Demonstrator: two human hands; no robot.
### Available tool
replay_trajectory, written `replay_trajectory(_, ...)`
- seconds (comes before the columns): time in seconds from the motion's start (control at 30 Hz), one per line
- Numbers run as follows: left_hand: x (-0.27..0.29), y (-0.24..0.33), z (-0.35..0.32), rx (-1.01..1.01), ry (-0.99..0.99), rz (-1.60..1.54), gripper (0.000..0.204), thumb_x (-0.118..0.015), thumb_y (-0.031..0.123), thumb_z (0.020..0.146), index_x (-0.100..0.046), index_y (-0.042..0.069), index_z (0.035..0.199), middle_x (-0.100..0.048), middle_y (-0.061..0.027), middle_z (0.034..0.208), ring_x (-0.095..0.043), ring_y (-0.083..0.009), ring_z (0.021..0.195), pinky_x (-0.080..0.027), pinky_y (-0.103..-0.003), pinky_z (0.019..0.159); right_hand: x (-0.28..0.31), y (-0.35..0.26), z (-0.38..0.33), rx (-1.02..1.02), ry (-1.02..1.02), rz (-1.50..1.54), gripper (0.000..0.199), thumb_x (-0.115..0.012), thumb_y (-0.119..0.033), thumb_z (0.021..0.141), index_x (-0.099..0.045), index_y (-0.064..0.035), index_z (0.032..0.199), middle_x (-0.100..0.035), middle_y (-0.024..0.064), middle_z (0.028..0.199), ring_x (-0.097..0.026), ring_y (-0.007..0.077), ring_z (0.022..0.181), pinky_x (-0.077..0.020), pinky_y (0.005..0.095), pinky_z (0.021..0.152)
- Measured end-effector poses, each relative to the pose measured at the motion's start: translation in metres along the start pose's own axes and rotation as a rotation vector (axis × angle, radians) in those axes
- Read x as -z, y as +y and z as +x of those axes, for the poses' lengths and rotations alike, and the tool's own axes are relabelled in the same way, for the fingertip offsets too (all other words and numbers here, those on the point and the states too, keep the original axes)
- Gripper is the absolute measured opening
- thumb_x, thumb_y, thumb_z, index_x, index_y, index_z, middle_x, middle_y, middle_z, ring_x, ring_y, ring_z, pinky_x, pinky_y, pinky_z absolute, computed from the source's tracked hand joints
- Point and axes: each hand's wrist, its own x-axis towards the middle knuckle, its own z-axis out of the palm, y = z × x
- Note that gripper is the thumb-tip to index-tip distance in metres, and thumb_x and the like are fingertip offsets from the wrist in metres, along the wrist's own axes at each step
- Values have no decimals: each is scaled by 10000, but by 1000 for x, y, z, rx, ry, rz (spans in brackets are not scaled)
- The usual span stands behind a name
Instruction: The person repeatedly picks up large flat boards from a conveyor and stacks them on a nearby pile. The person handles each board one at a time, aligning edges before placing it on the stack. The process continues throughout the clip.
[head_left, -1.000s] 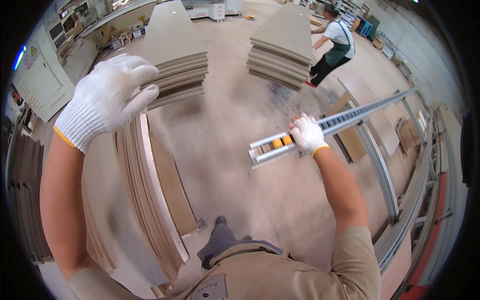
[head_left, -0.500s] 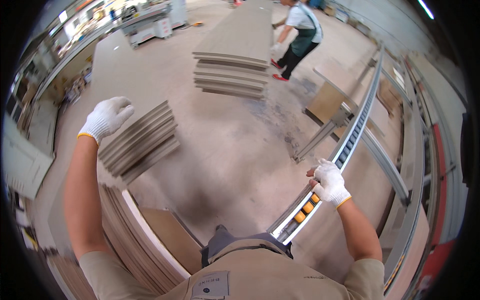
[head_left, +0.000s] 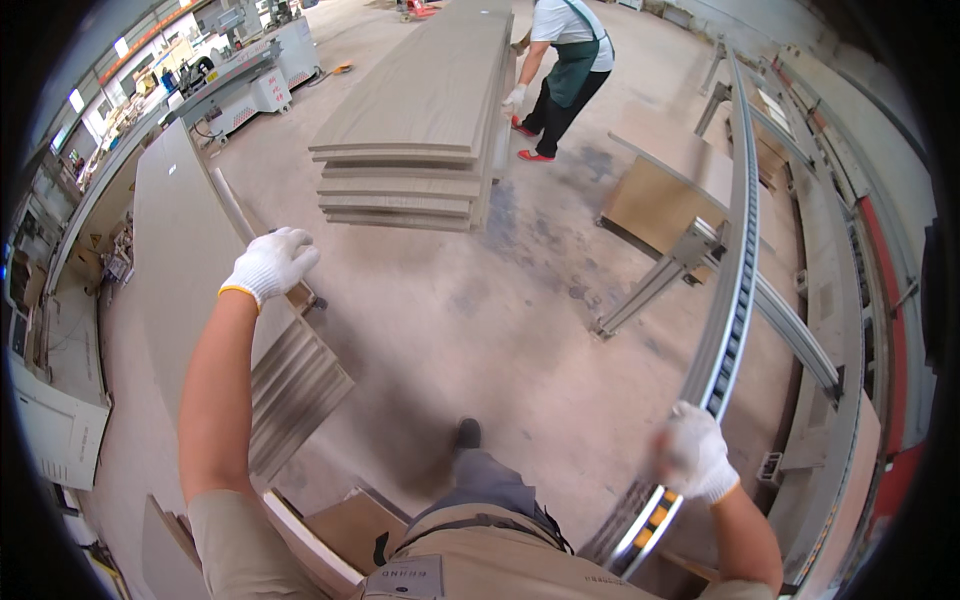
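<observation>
My left hand [head_left: 268, 265], in a white knit glove with a yellow cuff edge, is raised over the near stack of grey-brown panels [head_left: 290, 395]. Its fingers are loosely bent and slightly apart, with nothing in them. My right hand [head_left: 698, 452], gloved the same way, is by the long metal roller rail [head_left: 735, 300] and overlaps its near part. Motion smears its fingers, so their grip is unclear. Yellow rollers [head_left: 650, 520] show in the rail just below that hand; dark rollers line the stretch beyond it.
A co-worker [head_left: 570, 65] in a dark green apron stands beside a second panel stack [head_left: 410, 120] ahead. Under the rail are a support leg [head_left: 660, 275] and a brown board box [head_left: 660, 205]. A white-and-grey machine [head_left: 245, 95] stands far left. My foot [head_left: 467, 433] is on the concrete floor.
My view has shifted forward, bringing the far stack and co-worker nearer. My left hand has moved right and lower in view; my right hand has dropped lower along the rail.
</observation>
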Motion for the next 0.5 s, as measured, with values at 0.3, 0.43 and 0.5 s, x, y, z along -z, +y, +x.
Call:
replay_trajectory(0.3, -71, -105, 94, 163, 1, -118, 500, -493, 456, 975, -706, 87, 1235, -671, -207, 1278, -631, -393, 1197, -485, -468, 1053, 18, -38, 136, -461, -747, -223, 411, -710, -407, 830, -783, -133, 1128, -765, 140, 955, -721, 346, 947, -569, 446, 848)
replay_trajectory(0.43, -86, -127, 83, 183, -38, -169, 474, -517, 449, 990, -702, 99, 1251, -684, -180, 1264, -630, -367, 1206, -485, -447, 1056, 16, -12, 243, -310, -536, -168, 463, -726, -412, 836, -754, -130, 1201, -755, 170, 1013, -717, 367, 974, -554, 445, 916)
replay_trajectory(0.5, -75, -130, 87, 132, -102, -206, 509, -536, 492, 987, -686, 118, 1299, -675, -164, 1304, -622, -339, 1239, -467, -435, 1083, -5, 26, 305, -219, -450, -113, 543, -780, -410, 802, -724, -118, 1255, -724, 211, 1162, -684, 333, 1114, -534, 424, 964)
